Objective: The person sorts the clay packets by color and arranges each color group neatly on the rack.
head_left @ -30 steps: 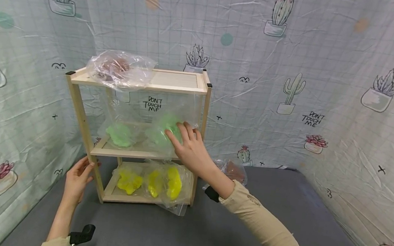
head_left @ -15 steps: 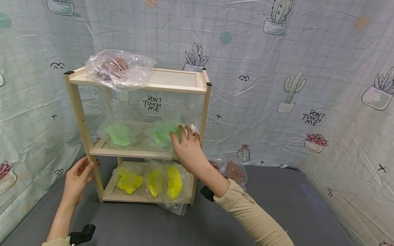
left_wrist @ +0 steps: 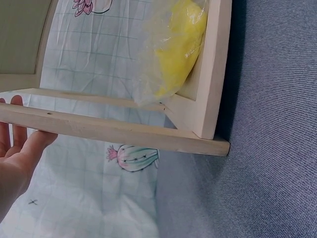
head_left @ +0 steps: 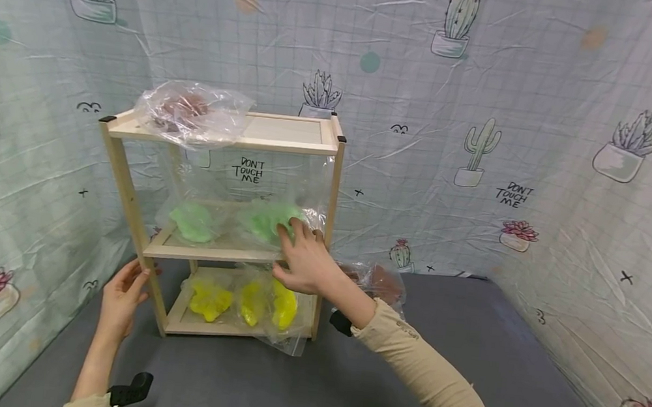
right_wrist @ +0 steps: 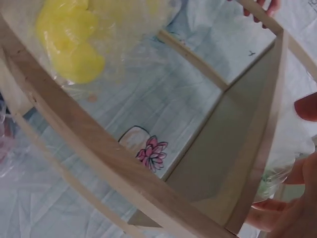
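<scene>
A small wooden shelf unit stands on the grey surface. My left hand holds its left front post, thumb on one side and fingers on the other. On the middle board, my right hand reaches in from the right, its curved fingertips at a clear plastic bag with a green lump. The thumb stands apart, below the board's front edge. Only a small part of that bag shows by the fingers in the right wrist view. Left of it lies another bagged green lump.
Bags with yellow lumps lie on the bottom board. A bag with a brown lump sits at the top board's left. Another brown-filled bag lies right of the unit, partly behind the right forearm. A cactus-print cloth surrounds the table.
My right hand has moved down and slightly right from the bag's upper part, its thumb dropping below the board's edge. The green bag's top has settled lower. The left hand keeps its place.
</scene>
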A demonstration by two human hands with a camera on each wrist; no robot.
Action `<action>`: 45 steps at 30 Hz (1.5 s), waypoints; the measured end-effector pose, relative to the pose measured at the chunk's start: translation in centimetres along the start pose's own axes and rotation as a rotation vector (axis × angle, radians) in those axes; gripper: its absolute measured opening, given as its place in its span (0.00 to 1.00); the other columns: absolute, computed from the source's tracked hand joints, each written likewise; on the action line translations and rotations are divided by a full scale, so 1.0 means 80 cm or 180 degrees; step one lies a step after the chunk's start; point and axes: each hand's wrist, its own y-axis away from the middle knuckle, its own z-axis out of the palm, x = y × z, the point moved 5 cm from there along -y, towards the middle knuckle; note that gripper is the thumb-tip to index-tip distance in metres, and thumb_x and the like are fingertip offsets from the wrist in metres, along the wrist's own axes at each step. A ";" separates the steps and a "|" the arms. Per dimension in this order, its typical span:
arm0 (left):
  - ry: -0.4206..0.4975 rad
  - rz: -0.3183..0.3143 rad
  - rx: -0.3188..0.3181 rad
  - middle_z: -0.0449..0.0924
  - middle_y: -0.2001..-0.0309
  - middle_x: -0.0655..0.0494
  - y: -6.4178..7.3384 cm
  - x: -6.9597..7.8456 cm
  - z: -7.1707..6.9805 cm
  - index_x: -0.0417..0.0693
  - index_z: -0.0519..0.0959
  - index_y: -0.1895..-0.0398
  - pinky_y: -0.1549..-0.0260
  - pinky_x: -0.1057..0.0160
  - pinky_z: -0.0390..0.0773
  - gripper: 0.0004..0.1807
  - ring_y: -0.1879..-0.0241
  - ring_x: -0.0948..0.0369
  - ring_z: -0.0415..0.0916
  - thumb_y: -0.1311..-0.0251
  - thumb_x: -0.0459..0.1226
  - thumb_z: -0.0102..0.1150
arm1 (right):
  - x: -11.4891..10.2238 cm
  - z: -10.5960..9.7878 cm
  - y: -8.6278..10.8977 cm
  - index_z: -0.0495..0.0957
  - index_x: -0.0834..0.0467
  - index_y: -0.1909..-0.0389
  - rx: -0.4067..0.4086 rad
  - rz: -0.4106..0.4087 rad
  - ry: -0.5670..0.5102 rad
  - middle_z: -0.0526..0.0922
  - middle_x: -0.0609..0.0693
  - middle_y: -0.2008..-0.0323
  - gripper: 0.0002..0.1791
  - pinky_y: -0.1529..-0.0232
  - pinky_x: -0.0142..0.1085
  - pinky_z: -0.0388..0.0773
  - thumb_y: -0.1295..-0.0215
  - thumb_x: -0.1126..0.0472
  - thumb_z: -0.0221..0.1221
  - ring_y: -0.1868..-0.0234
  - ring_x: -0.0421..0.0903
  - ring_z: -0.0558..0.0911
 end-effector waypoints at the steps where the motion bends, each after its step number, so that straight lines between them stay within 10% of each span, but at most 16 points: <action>1: -0.0012 -0.0001 0.0007 0.73 0.48 0.50 0.000 0.000 0.000 0.55 0.68 0.41 0.73 0.71 0.74 0.25 0.52 0.65 0.73 0.43 0.47 0.53 | 0.000 0.001 0.000 0.53 0.55 0.35 0.0011 -0.0011 0.0003 0.56 0.59 0.37 0.34 0.47 0.54 0.66 0.40 0.45 0.44 0.37 0.55 0.62; 10: -0.0020 0.0025 -0.0048 0.73 0.48 0.53 -0.002 0.007 0.007 0.56 0.68 0.41 0.72 0.72 0.75 0.25 0.52 0.66 0.74 0.42 0.47 0.53 | 0.000 0.000 0.013 0.43 0.57 0.31 -0.0043 -0.0013 -0.0146 0.48 0.60 0.32 0.40 0.39 0.52 0.59 0.36 0.38 0.40 0.31 0.59 0.48; 20: -0.0128 -0.0066 -0.0004 0.74 0.48 0.54 0.002 0.003 0.006 0.57 0.68 0.41 0.72 0.74 0.73 0.25 0.51 0.66 0.73 0.43 0.48 0.53 | 0.002 -0.020 0.068 0.62 0.63 0.40 0.1217 -0.0795 -0.0217 0.67 0.59 0.42 0.29 0.43 0.44 0.66 0.40 0.54 0.53 0.40 0.54 0.67; 26: -0.0101 -0.0057 -0.0006 0.73 0.47 0.54 0.004 0.004 0.002 0.56 0.68 0.41 0.72 0.74 0.73 0.25 0.51 0.67 0.73 0.42 0.48 0.52 | 0.019 -0.020 0.108 0.68 0.62 0.44 0.1634 -0.1012 -0.0309 0.74 0.56 0.50 0.22 0.50 0.40 0.71 0.34 0.54 0.44 0.48 0.50 0.72; 45: -0.0016 -0.0162 -0.0060 0.72 0.45 0.56 0.001 -0.002 -0.004 0.57 0.66 0.40 0.72 0.75 0.72 0.26 0.49 0.68 0.72 0.43 0.47 0.53 | 0.149 0.072 0.182 0.77 0.63 0.58 0.1941 0.0152 -0.0592 0.77 0.56 0.59 0.16 0.59 0.45 0.67 0.51 0.71 0.57 0.59 0.50 0.72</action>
